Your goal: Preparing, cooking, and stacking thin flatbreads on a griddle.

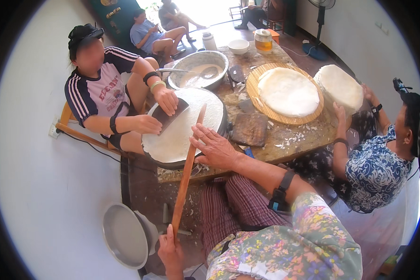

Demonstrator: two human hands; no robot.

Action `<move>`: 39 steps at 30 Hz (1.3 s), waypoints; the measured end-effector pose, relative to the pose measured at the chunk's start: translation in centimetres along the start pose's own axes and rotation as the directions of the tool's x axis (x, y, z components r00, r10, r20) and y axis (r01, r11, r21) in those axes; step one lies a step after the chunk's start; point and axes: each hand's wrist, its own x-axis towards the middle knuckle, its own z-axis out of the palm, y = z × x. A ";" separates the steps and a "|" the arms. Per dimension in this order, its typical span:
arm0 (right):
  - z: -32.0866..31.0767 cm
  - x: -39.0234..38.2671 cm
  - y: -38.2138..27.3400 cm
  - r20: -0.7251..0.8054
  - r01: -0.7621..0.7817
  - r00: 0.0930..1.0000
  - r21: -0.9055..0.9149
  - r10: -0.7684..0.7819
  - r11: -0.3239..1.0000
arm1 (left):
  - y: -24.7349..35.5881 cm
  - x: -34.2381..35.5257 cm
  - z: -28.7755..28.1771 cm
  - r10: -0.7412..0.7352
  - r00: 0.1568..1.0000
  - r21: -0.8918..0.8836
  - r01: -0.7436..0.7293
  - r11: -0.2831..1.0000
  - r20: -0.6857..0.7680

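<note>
The left hand [171, 252] was wrapped round the lower end of a wooden stick [184, 186] slanting up over a round griddle [225, 125]; the right hand [215, 148] had its fingers against the stick's upper part, though I could not tell if they gripped. A co-worker's hands [166, 101] held a dark scraper [172, 114] to the griddle's white sheet [198, 109]. Rightward, white rounds [289, 92] lay on a woven board [252, 86].
</note>
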 end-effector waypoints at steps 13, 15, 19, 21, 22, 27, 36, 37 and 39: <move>4.3 5.5 7.9 0.090 -0.116 0.988 -0.087 0.124 0.989 | -1.0 10.5 0.6 0.047 0.994 0.322 -0.078 0.943 0.103; 3.7 4.6 7.2 0.072 -0.099 0.992 -0.086 0.106 0.991 | -2.0 10.1 0.0 0.073 0.990 0.318 -0.107 0.942 0.117; 2.7 2.5 6.2 -0.002 -0.074 0.997 -0.084 0.074 0.994 | -2.3 9.4 -1.0 0.146 0.983 0.315 -0.175 0.933 0.114; 2.6 1.1 5.9 -0.030 -0.072 0.997 -0.086 0.069 0.994 | -2.9 9.0 -1.2 0.178 0.978 0.332 -0.205 0.921 0.111; 2.7 0.4 5.6 -0.054 -0.074 0.996 -0.085 0.069 0.994 | -3.3 8.6 -1.2 0.209 0.971 0.347 -0.236 0.908 0.114; 2.3 -1.4 3.8 0.027 -0.044 0.999 -0.081 0.046 0.996 | -2.4 4.8 -0.7 0.132 0.974 0.235 -0.174 0.956 0.183; 4.0 7.4 8.4 0.263 -0.119 0.957 -0.027 0.122 0.993 | 0.2 10.4 0.4 0.043 0.989 0.074 -0.055 0.996 0.145; 4.3 7.7 9.2 0.263 -0.122 0.957 -0.021 0.123 0.992 | 0.3 11.7 0.6 0.041 0.985 0.028 -0.047 0.999 0.166; 4.5 7.6 9.3 0.171 -0.155 0.973 -0.023 0.156 0.988 | -0.2 12.5 0.1 0.022 0.977 -0.008 -0.021 1.000 0.214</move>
